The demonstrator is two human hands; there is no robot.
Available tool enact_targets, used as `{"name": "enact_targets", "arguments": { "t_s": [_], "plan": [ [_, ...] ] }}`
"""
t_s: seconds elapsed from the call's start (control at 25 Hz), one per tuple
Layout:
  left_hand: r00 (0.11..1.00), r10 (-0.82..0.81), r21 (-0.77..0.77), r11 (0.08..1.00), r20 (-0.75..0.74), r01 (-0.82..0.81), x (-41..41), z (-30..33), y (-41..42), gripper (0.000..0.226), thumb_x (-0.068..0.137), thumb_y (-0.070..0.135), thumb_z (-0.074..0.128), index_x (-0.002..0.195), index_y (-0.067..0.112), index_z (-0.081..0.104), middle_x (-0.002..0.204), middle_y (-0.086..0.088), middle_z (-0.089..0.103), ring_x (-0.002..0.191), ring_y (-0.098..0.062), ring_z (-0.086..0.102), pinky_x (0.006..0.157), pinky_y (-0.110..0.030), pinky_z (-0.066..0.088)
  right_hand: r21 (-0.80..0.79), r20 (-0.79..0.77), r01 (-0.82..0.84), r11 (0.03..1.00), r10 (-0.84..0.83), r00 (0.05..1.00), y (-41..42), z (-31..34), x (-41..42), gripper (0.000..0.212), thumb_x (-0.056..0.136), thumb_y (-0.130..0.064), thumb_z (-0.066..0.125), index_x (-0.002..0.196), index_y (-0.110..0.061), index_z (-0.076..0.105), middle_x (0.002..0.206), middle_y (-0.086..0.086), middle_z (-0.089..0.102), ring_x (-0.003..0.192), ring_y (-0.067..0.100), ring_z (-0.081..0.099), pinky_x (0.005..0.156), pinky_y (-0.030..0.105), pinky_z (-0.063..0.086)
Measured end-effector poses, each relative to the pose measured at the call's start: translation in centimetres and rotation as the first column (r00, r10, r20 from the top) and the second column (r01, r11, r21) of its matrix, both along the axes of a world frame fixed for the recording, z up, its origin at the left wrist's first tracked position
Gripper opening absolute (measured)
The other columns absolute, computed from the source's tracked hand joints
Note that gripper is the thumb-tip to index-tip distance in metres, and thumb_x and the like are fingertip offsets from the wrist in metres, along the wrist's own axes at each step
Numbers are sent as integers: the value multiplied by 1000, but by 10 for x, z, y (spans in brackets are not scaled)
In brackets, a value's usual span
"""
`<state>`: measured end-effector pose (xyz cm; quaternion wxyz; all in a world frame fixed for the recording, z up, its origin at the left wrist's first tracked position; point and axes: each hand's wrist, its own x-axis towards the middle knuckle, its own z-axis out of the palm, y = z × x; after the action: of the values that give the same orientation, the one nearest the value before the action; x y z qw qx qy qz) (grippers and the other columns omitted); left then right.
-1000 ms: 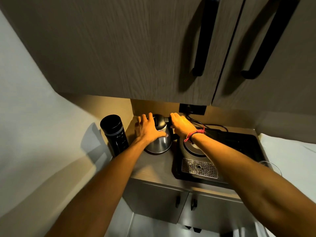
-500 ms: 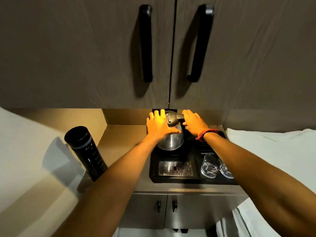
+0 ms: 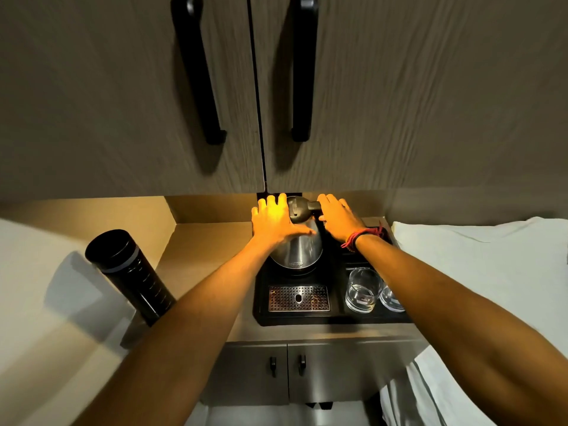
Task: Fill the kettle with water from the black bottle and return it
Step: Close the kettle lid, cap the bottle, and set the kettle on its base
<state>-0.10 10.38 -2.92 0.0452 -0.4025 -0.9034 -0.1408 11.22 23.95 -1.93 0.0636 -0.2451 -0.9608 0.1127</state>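
A polished steel kettle (image 3: 299, 252) with a matt black lid is seen on a black plastic tray (image 3: 335, 318). Beside it, clear glasses (image 3: 362, 290) and a perforated metal grate (image 3: 298, 298) are shown; above, wood-grain cabinet doors (image 3: 123, 103).

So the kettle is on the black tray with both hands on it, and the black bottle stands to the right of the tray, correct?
Not quite. The head view shows the black bottle on the counter to the left of the black tray, not the right; two glasses sit on the tray's right side. The rest holds: the kettle is on the tray, with the left hand and right hand on it.
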Motion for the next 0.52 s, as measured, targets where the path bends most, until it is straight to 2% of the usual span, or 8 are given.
{"name": "enact_targets", "arguments": {
  "t_s": [0.16, 0.28, 0.36, 0.44, 0.52],
  "plan": [
    [1000, 5, -30, 1000, -2, -5, 4, -4, 0, 115, 57, 88, 64, 141, 12, 43, 137, -15, 51, 124, -34, 47, 102, -47, 41, 14, 47, -29, 999, 29, 999, 7, -5, 2, 26, 95, -10, 51, 120, -9, 46, 125, 15, 51, 112, 37, 52, 87, 51, 50],
    [1000, 6, -14, 1000, 8, -6, 5, -7, 1, 116, 58, 89, 63, 142, 12, 41, 137, -14, 52, 126, -34, 46, 107, -52, 36, -15, -24, -20, 1000, 20, 1000, 10, -14, 3, 29, 94, -11, 53, 122, -11, 45, 123, 15, 51, 112, 36, 53, 86, 49, 51],
    [1000, -3, 4, 1000, 21, 3, 5, -9, -1, 117, 60, 87, 63, 145, 11, 38, 140, -13, 51, 131, -34, 44, 111, -59, 29, -65, -91, 21, 998, -27, 995, 10, -23, 5, 43, 93, -14, 55, 133, -11, 38, 130, 15, 49, 120, 36, 51, 90, 48, 51],
    [999, -31, 22, 999, 15, 30, 5, -13, -5, 120, 65, 86, 60, 150, 8, 31, 146, -12, 47, 137, -32, 40, 115, -63, 21, -114, -160, 123, 986, -140, 977, 9, -32, 12, 64, 94, -17, 56, 148, -8, 24, 144, 16, 42, 131, 34, 45, 96, 46, 49],
    [997, -74, 19, 997, -33, 75, 5, -19, -12, 122, 69, 86, 55, 155, 6, 22, 157, -11, 36, 146, -29, 30, 117, -64, 15, -66, -169, 193, 979, -202, 965, 9, -40, 18, 66, 96, -13, 52, 152, -5, 18, 155, 16, 32, 140, 32, 38, 103, 43, 47]
  ]
}}
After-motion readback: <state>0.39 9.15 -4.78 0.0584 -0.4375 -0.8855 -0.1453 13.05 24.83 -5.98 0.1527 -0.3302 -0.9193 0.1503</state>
